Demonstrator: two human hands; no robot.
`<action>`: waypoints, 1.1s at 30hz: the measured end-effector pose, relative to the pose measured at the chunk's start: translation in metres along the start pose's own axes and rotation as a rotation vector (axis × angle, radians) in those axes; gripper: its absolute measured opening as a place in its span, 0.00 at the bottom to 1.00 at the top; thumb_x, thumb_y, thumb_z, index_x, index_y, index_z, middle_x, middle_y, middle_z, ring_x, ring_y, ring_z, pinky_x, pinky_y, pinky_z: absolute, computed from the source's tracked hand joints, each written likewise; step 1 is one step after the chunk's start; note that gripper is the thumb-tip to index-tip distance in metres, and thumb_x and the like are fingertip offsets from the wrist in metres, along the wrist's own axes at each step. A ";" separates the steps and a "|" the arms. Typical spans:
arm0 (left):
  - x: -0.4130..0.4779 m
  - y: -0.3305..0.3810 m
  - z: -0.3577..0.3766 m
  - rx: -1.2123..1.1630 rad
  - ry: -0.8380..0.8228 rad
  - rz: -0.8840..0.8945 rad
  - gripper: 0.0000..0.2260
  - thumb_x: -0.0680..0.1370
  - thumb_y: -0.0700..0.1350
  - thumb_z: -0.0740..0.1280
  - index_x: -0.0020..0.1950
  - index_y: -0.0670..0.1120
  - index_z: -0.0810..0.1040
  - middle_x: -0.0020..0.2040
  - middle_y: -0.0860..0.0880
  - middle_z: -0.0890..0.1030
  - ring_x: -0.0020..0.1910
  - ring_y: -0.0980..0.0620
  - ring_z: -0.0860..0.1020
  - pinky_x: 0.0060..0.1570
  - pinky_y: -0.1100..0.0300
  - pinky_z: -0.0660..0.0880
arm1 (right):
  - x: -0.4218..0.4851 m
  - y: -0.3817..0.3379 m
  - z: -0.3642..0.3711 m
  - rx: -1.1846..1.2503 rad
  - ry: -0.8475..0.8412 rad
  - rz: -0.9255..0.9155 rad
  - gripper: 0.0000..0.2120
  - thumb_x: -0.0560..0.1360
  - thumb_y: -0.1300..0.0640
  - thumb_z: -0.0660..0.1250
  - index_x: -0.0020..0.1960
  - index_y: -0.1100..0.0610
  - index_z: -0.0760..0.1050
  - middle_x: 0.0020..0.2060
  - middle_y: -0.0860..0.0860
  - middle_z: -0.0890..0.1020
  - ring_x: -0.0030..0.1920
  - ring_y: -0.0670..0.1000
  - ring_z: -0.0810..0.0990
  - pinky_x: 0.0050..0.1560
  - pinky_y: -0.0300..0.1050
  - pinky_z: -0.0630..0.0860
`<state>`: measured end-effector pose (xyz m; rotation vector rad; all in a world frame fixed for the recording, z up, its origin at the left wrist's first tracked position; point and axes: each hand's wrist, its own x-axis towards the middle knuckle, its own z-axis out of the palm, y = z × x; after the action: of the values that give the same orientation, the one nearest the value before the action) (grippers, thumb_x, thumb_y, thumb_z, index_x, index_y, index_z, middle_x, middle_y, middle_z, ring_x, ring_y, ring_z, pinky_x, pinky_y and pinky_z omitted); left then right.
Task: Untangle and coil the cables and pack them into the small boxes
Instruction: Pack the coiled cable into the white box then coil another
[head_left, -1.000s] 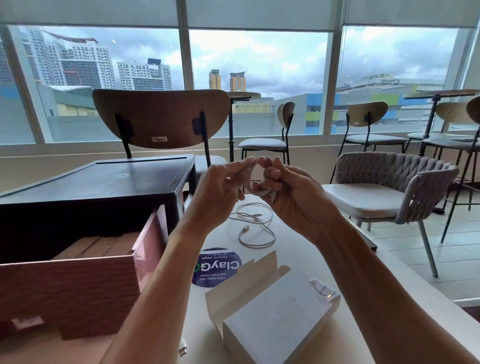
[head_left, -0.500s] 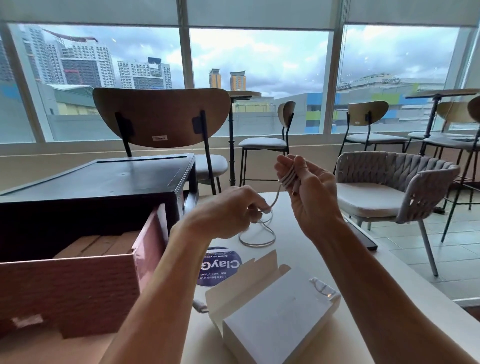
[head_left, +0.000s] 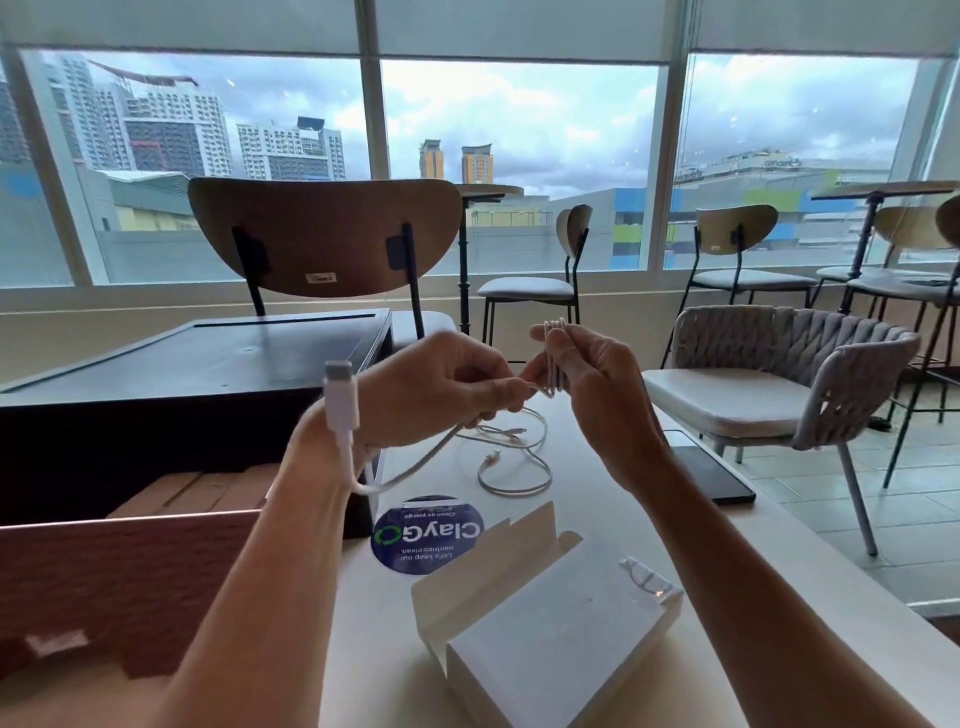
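Both hands are raised over the table (head_left: 618, 525). The right hand (head_left: 592, 387) grips a few turns of white cable (head_left: 554, 332) wound round its fingers. The left hand (head_left: 441, 387) pinches the loose strand just beside it, and the plug (head_left: 340, 397) dangles by the left wrist. A second cable (head_left: 514, 460) lies on the table, beyond the open white box (head_left: 561, 639).

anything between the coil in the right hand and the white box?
Nothing visible: the coil in the right hand is over the table; the white box lies nearer, flaps open, only a sticker between.
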<state>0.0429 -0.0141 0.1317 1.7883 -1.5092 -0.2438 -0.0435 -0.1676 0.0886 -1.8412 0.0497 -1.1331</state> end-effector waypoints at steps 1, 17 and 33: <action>-0.001 0.001 -0.001 -0.022 0.010 -0.005 0.08 0.78 0.44 0.68 0.40 0.45 0.82 0.26 0.57 0.76 0.28 0.61 0.72 0.31 0.69 0.70 | 0.000 0.000 0.000 -0.002 -0.012 -0.013 0.13 0.85 0.59 0.56 0.50 0.57 0.78 0.31 0.46 0.83 0.34 0.42 0.81 0.42 0.30 0.75; -0.007 0.001 -0.014 -0.880 0.134 -0.278 0.09 0.75 0.48 0.67 0.37 0.46 0.75 0.29 0.53 0.70 0.24 0.59 0.67 0.26 0.68 0.65 | 0.001 -0.004 0.006 0.050 -0.222 -0.005 0.13 0.85 0.61 0.53 0.48 0.60 0.75 0.32 0.58 0.69 0.30 0.46 0.65 0.33 0.32 0.63; 0.004 -0.015 -0.001 -0.045 0.518 -0.132 0.02 0.79 0.45 0.69 0.49 0.47 0.81 0.45 0.51 0.82 0.45 0.56 0.78 0.44 0.64 0.72 | 0.000 0.003 0.005 0.232 -0.425 0.220 0.17 0.85 0.58 0.53 0.59 0.69 0.74 0.29 0.43 0.68 0.33 0.42 0.69 0.50 0.38 0.76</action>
<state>0.0560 -0.0177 0.1236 1.7440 -1.0134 0.1171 -0.0386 -0.1656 0.0861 -1.7799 -0.1182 -0.5566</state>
